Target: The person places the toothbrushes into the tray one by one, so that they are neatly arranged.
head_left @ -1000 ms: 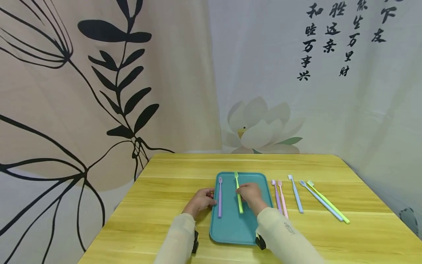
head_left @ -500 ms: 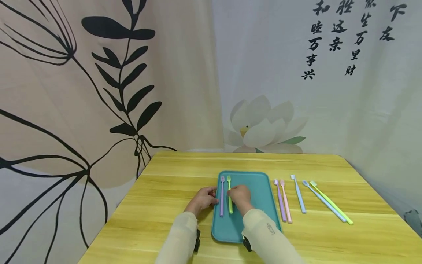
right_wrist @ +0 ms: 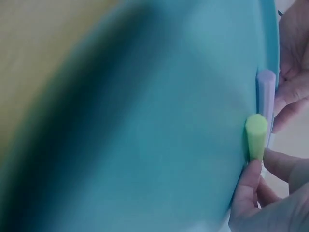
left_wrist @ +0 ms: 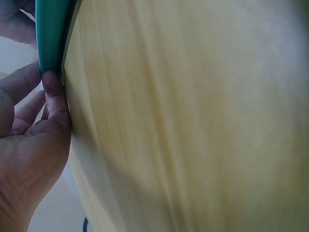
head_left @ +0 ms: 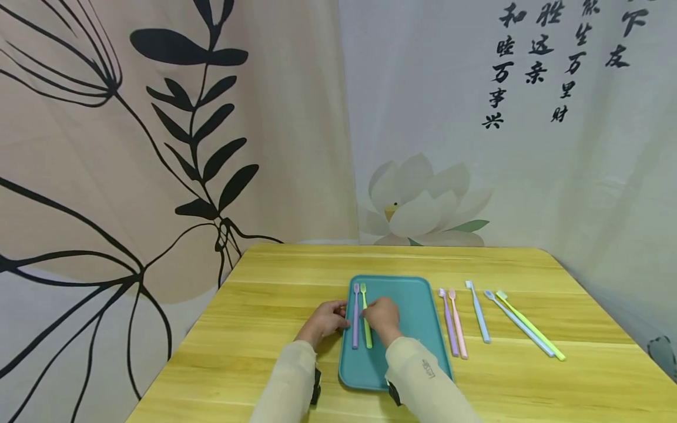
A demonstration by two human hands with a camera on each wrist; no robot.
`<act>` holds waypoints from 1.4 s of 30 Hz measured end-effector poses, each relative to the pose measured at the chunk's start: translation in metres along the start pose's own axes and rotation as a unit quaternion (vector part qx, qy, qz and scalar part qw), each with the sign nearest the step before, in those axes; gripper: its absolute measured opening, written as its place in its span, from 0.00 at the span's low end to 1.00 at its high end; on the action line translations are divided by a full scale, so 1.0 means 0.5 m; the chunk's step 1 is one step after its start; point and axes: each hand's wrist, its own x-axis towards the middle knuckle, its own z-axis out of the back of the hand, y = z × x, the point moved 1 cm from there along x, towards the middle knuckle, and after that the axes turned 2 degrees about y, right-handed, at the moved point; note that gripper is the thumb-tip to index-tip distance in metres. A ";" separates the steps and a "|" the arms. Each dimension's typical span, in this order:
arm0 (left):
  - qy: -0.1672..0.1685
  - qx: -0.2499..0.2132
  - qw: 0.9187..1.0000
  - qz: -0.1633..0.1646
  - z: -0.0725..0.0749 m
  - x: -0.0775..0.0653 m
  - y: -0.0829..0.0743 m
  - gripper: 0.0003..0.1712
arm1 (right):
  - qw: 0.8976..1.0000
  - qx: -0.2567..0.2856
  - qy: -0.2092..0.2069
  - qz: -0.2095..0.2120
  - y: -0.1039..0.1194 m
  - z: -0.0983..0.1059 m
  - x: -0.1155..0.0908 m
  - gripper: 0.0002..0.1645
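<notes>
On the teal tray (head_left: 407,364) a purple toothbrush (head_left: 355,329) lies lengthwise near the left rim. Close beside it is a green toothbrush (head_left: 368,339), its head pointing to the far end like the purple one's. My right hand (head_left: 383,317) pinches the green toothbrush around its middle; in the right wrist view thumb and fingers (right_wrist: 248,181) meet at the handle (right_wrist: 256,130). At the tray's left rim, my left hand (head_left: 324,322) holds the edge; the left wrist view shows its fingertips (left_wrist: 50,82) right at the teal rim (left_wrist: 50,43).
Right of the tray, on the wooden table (head_left: 254,305), lie another purple toothbrush (head_left: 448,323), a pink one (head_left: 458,326), two blue ones (head_left: 478,314) and another green one (head_left: 534,329). A printed curtain (head_left: 296,117) hangs behind the table.
My right hand has moved the green toothbrush leftward across the tray, close to the purple one, then slightly nearer to me. The left hand has stayed at the rim.
</notes>
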 end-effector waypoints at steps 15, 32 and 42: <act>0.000 0.006 1.000 -0.007 0.000 0.008 0.003 0.33 | 0.999 0.020 0.034 -0.012 0.001 0.006 0.001 0.10; -0.005 0.000 1.000 -0.004 0.006 0.002 0.011 0.34 | 0.997 0.051 0.054 0.007 0.014 0.055 0.008 0.12; 0.003 -0.011 1.000 -0.013 0.003 0.000 0.001 0.34 | 0.996 0.073 0.050 0.001 0.014 0.088 0.018 0.18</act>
